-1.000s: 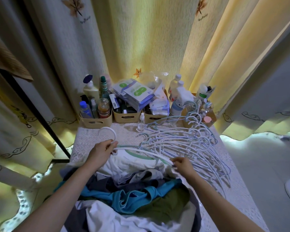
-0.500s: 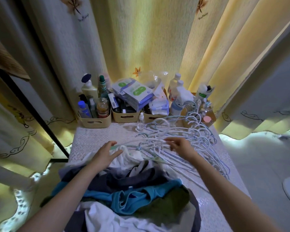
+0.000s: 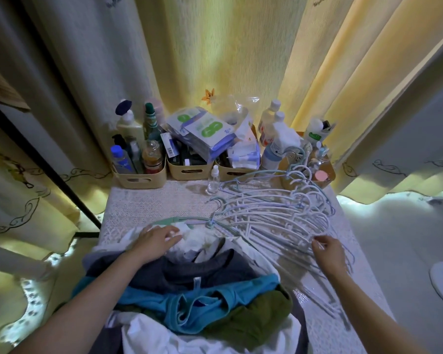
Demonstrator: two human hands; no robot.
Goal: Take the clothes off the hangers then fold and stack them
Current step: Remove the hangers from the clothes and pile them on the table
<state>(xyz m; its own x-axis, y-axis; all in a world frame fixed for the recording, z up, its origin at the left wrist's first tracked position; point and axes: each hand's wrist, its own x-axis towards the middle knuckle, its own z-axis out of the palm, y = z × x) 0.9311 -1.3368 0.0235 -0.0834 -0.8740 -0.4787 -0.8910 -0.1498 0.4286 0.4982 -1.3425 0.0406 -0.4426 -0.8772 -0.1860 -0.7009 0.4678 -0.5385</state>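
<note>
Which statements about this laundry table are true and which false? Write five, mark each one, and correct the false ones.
1. The empty hangers lie in a heap on the right part of the table. True.
2. The left hand lifts a hanger into the air. False: the left hand rests on the white garment at the far end of the clothes pile.
3. The teal garment lies nearer the person than the dark grey garment. True.
4. The small clear bottle stands inside a beige bin. False: the bottle stands on the table in front of the bins.
5. The right hand lies on the clothes. False: the right hand is at the near edge of the hangers.
</note>
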